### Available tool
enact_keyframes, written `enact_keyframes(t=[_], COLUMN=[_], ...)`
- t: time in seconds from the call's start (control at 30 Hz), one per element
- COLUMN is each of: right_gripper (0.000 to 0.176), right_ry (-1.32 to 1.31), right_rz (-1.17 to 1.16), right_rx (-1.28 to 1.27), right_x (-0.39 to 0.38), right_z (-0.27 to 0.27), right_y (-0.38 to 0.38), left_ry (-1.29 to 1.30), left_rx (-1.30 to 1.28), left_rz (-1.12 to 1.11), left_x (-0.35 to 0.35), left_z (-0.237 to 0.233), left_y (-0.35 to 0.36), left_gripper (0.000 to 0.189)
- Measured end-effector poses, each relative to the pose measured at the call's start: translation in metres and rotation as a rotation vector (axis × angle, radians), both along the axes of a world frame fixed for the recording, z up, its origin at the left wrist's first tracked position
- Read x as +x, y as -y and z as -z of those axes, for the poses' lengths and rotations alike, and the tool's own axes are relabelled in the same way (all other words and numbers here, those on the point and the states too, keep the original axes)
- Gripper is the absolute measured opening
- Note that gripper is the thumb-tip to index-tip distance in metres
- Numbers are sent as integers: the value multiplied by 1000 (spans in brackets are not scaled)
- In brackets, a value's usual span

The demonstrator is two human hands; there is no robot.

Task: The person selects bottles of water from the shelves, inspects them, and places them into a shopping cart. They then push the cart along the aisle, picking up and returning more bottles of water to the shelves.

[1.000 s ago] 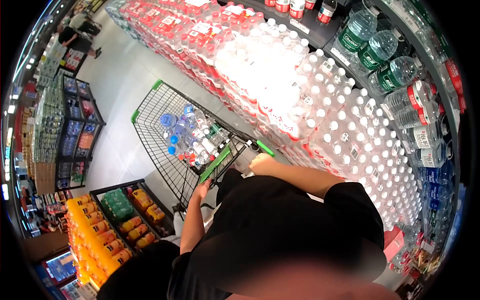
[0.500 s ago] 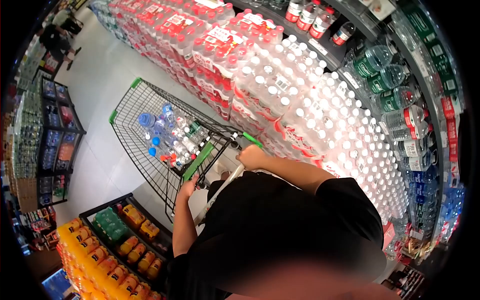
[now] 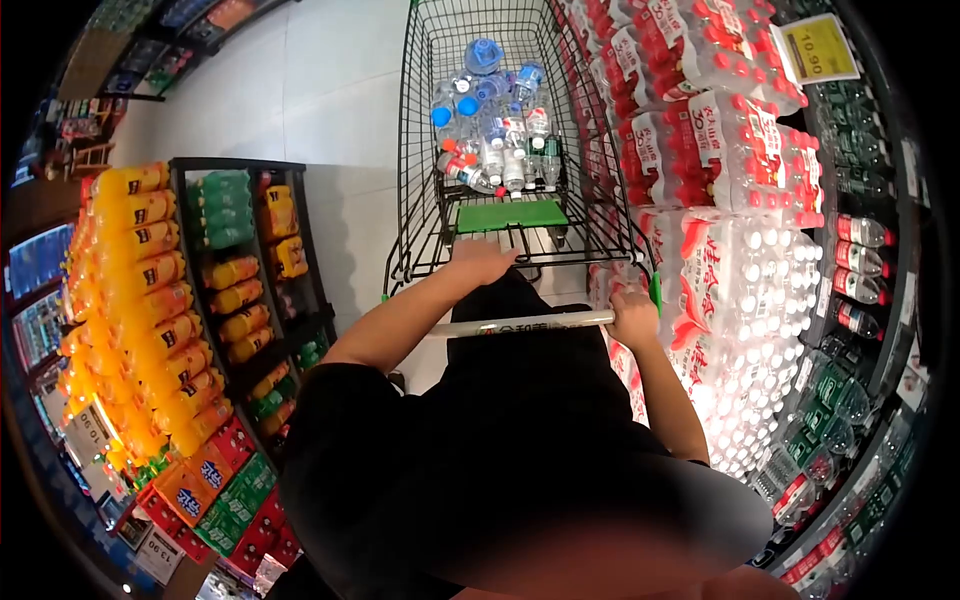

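A wire shopping cart stands in front of me, with a green seat flap and several clear bottles inside, some blue-capped. My left hand is closed at the wires of the cart's rear edge, beyond the handle; its fingertips are partly hidden. My right hand is wrapped round the right end of the pale cart handle, beside a green corner piece.
Stacked packs of red-capped bottles and white-capped bottles line the right side. Orange drink bottles and a black rack stand left. Pale tiled floor lies left of the cart. A yellow price sign hangs at upper right.
The view has turned, so the cart now points straight ahead instead of to the upper left. My left hand is farther right along the cart's rear edge; the right still holds the handle.
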State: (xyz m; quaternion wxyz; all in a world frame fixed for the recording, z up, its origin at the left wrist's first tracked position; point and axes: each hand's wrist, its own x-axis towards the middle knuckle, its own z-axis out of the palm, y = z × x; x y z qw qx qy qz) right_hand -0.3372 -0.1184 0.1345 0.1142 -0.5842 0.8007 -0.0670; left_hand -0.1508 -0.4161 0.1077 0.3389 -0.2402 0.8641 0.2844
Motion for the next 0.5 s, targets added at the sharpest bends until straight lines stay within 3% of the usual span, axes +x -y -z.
enact_keyframes(t=[0.03,0.13,0.2,0.27,0.37,0.47,0.5], right_gripper=[20,20,19,19,17,16,16], right_ry=[-3,-6,-16,-21,-2,-11,-19], right_rz=[13,-2,-4,13,17,22,26], right_rx=[-9,-28,-61,-51,-28,-22,-7], right_x=[2,1,-1,-3,-9,-14,-14], right_z=[-3,5,8,10,8,10,10], right_y=[4,0,-2,-3,0,0,0], left_ry=[-40,-171,-92,-186,-94,46,-33], left_rx=[-107,-154,-169,-221,-176,-140,-189], left_rz=[91,-18,-75,23,47,39,41], left_x=[-4,-20,-31,-24,-29,-44,-45], left_z=[-10,3,55,132,209,262,276], left_y=[5,49,83,103,107,107,106], left_gripper=[65,52,41,36,29,41,43])
